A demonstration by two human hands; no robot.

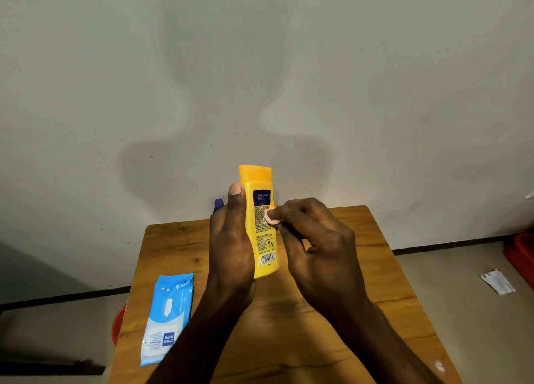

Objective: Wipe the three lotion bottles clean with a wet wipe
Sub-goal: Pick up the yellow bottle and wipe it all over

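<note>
A yellow lotion bottle (261, 239) with a yellow cap is held upright above the wooden table (375, 282), its back label and barcode facing me. My left hand (231, 248) grips its left side, thumb lying up along the edge. My right hand (315, 245) comes in from the right; its thumb tip presses on the label and its fingers are curled beside and behind the bottle. No wipe shows in either hand. A dark blue cap (218, 203) of another bottle peeks out behind my left hand; the rest of that bottle is hidden.
A light blue wet-wipe pack (167, 317) lies flat on the table's left side. Under the left table edge sits a red round object (118, 323). A red container (523, 253) and a scrap of paper (497, 281) lie on the floor at right. A plain wall stands behind the table.
</note>
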